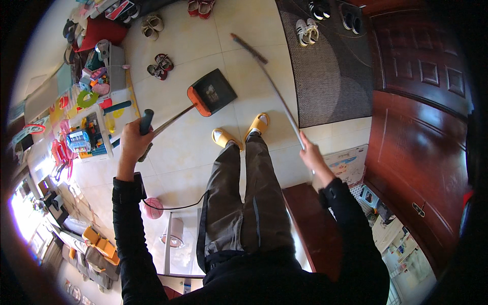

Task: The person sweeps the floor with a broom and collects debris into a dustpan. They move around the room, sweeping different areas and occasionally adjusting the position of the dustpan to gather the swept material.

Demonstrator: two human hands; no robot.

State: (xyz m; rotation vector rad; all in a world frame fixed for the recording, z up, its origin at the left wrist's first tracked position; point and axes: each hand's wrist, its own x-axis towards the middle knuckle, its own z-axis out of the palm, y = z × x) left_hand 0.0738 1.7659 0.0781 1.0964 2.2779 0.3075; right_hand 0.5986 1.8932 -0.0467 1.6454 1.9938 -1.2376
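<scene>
My left hand [134,142] is closed around the dark grip of a long-handled dustpan. Its metal pole [173,121] slopes up and right to the black pan [219,91] with an orange back edge, which rests on the tiles. A pale patch shows inside the pan; I cannot tell if it is debris or a marking. On the right, my right hand [313,157] grips the grey stick [281,97] of a broom. The brown bristle head [249,48] is at the floor, beyond the pan and apart from it.
Yellow slippers [259,124] are on my feet. A dark doormat [324,84] with shoes [307,32] lies right, beside a reddish-brown door [415,152]. Small shoes [160,67] stand on the tiles. At left are a grey toy bin [117,66] and a toy table [103,133]; a pink ball [153,208] sits lower left.
</scene>
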